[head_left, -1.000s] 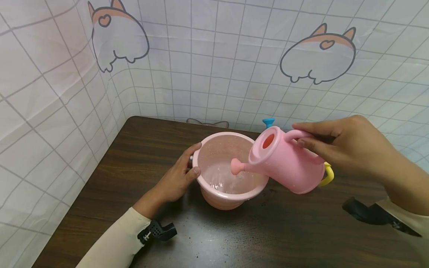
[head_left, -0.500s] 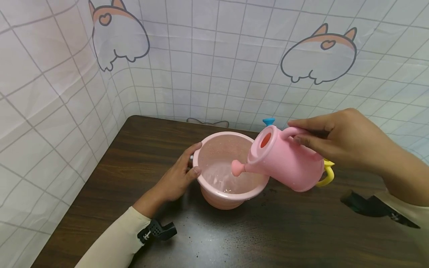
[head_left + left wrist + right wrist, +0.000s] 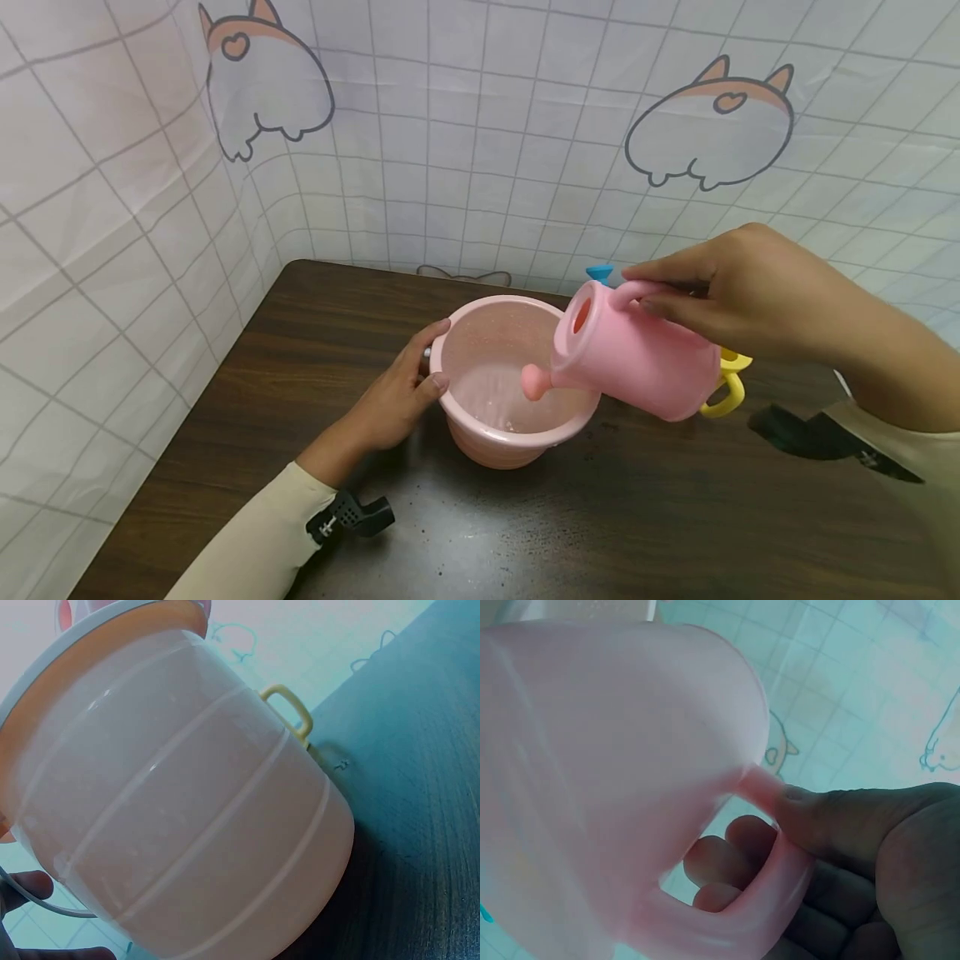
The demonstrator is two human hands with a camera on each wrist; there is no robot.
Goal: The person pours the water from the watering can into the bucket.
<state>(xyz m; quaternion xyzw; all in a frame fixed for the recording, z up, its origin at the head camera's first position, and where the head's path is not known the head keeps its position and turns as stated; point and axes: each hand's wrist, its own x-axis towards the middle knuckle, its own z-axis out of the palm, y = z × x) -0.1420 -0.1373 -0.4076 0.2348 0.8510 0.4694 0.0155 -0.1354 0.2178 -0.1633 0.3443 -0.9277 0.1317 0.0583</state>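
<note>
A pink bucket [image 3: 495, 446] stands on the dark table with water shimmering inside it. My left hand [image 3: 393, 404] grips the bucket's left side, thumb on the outside of the rim. In the left wrist view, fingertips [image 3: 75, 954] show beside the thin wire handle [image 3: 56, 906]. With fingers and thumb around its handle [image 3: 769, 892], my right hand [image 3: 757, 292] holds a pink watering can [image 3: 637, 354] in the air, tilted to the left. Its rounded spout head [image 3: 536, 382] hangs over the bucket's opening. Through the can's top hole, orange-red shows.
Behind the watering can, a yellow handle [image 3: 729, 398] and a blue flared piece [image 3: 599, 273] stick out; the rest of them is hidden. Water drops dot the wooden table [image 3: 637, 517]. A white gridded cloth [image 3: 465, 167] with cartoon animals hangs behind and to the left.
My right hand has moved up and left, tipping the watering can further. Its base has risen, and the ripples in the bucket look smaller. The left hand and bucket stay put.
</note>
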